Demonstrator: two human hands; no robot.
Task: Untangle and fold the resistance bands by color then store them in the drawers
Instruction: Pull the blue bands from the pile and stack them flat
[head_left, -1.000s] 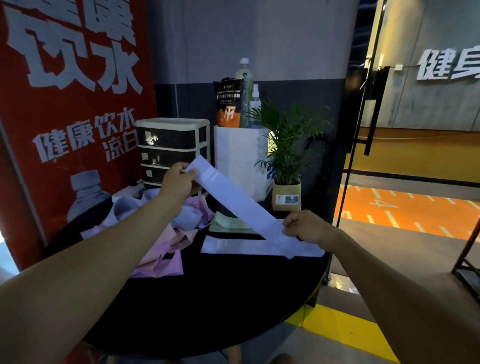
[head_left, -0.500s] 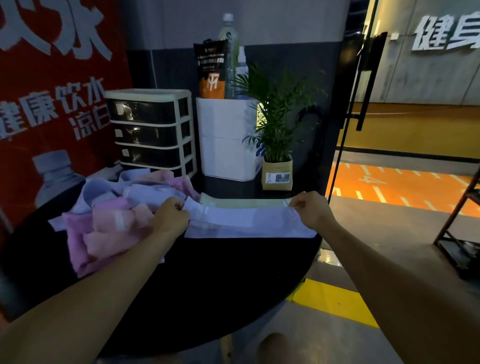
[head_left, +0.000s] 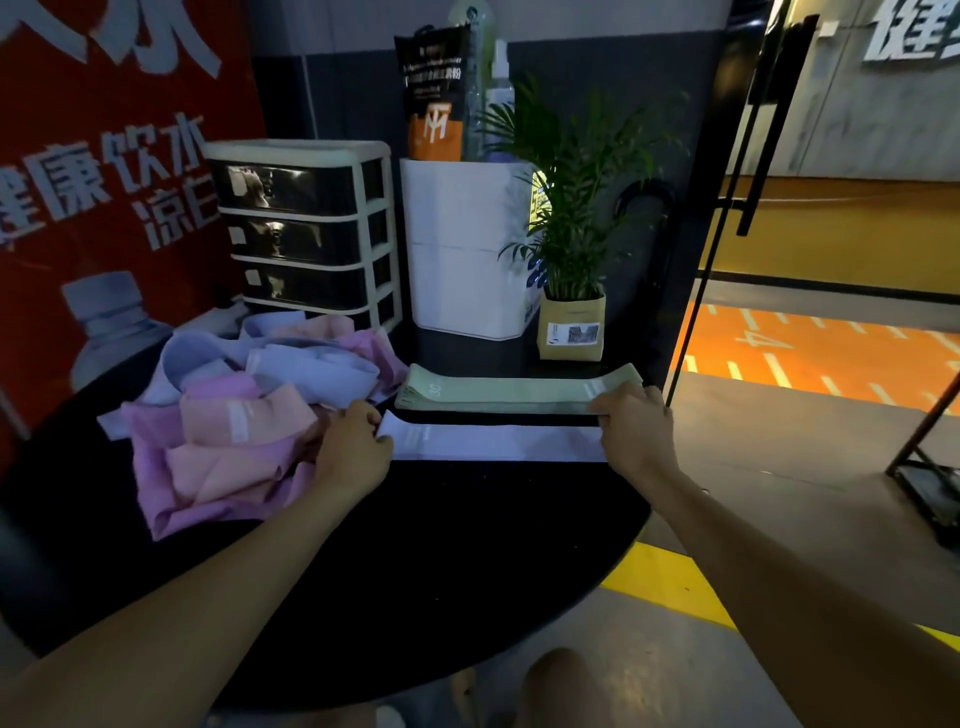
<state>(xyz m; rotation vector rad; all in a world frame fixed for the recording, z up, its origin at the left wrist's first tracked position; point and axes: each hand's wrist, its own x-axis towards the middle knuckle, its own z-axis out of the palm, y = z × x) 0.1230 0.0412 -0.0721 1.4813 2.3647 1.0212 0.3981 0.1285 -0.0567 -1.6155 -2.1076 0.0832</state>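
A pale lavender resistance band (head_left: 493, 441) lies flat and stretched out on the black round table (head_left: 441, 561). My left hand (head_left: 350, 449) pinches its left end and my right hand (head_left: 634, 428) holds its right end down. Just behind it lies a flat stack of green bands (head_left: 514, 391). To the left sits a tangled heap of pink, peach and lavender bands (head_left: 244, 415). A drawer unit (head_left: 306, 228) with dark drawers, all closed, stands at the back left of the table.
A white box (head_left: 462, 249) stands beside the drawers, carrying a black-and-orange pouch (head_left: 431, 93) and bottles. A potted plant (head_left: 571, 312) is right of it. A red poster wall (head_left: 104, 182) is on the left, a glass door (head_left: 727, 208) on the right.
Both hands have lowered the lavender band from a raised slant down onto the table, laying it flat on the earlier lavender one in front of the green stack. The camera has tilted down.
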